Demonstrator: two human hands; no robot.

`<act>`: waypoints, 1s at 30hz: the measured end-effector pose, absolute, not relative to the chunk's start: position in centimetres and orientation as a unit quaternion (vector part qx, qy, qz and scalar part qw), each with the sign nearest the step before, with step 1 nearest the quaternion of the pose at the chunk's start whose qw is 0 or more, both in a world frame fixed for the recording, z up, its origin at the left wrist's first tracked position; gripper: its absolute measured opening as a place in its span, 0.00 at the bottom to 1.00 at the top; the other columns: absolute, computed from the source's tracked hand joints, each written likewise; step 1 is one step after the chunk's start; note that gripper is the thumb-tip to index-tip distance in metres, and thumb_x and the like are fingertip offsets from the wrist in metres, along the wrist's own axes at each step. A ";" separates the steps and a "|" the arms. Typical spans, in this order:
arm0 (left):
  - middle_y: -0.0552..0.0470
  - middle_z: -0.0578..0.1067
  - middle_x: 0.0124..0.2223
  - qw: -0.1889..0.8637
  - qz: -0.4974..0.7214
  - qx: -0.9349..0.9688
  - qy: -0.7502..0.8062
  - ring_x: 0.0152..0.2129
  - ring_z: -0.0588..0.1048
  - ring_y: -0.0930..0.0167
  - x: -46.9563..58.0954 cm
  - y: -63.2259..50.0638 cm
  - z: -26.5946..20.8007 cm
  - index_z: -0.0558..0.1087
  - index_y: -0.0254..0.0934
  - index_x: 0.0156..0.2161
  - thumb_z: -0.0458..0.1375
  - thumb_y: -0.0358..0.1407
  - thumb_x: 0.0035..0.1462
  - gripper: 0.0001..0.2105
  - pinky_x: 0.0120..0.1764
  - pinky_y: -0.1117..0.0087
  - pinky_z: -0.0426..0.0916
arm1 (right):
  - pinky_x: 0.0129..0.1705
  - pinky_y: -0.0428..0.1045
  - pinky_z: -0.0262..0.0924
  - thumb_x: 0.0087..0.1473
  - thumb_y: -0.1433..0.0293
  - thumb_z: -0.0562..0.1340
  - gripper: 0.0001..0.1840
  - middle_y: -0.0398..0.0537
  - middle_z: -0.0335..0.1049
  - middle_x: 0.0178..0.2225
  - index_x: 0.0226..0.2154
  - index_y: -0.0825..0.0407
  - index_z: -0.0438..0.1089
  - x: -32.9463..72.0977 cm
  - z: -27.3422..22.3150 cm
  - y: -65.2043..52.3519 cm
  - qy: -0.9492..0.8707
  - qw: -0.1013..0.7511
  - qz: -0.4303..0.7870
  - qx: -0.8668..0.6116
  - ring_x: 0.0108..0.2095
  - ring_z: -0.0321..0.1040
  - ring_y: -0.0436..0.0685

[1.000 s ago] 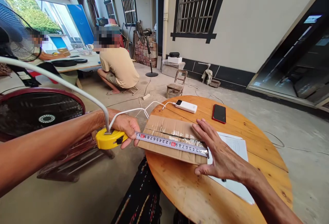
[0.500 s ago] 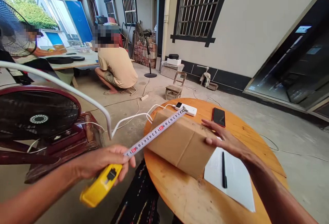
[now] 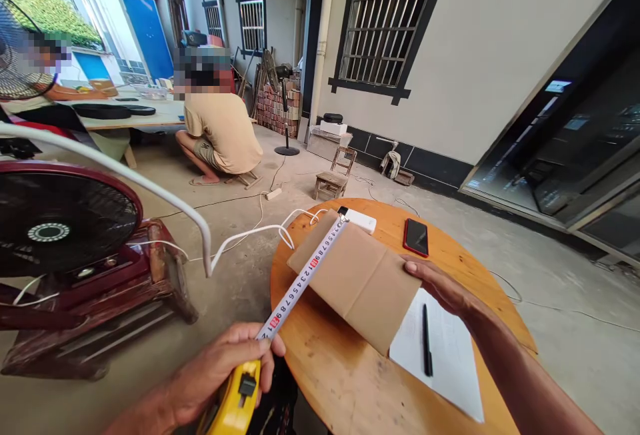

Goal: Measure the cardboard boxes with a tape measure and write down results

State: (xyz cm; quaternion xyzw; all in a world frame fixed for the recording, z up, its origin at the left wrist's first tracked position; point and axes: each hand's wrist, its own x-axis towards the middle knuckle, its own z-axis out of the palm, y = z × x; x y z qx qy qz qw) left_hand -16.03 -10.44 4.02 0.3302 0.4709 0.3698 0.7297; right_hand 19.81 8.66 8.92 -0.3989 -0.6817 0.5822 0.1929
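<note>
My left hand is closed around a yellow tape measure, thumb on the drawn-out white blade. The blade slants up and away across the left part of a brown cardboard box, its metal hook at the box's far edge. At the box's right end is my right hand, thumb on the cardboard and the other fingers hidden behind it. The box looks tilted over the round wooden table. A sheet of white paper with a black pen on it lies beside the box, below my right wrist.
A phone and a white device with a cable lie at the table's far side. Left are a dark red fan and a bent white tube. Farther off, a person squats near a small wooden chair.
My right hand has gone from spread fingers to gripping the box's end, and the box has tilted. My left hand has moved right and down with the tape measure; the blade runs more steeply.
</note>
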 end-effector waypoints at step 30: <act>0.50 0.77 0.25 0.700 0.355 0.364 0.502 0.18 0.71 0.72 -16.4 -10.0 3.4 0.73 0.34 0.38 0.56 0.42 0.55 0.13 0.23 0.74 0.60 | 0.58 0.63 0.55 0.58 0.53 0.54 0.29 0.48 0.65 0.57 0.58 0.46 0.63 19.7 9.7 7.9 -0.726 0.194 0.531 -0.393 0.56 0.61 0.67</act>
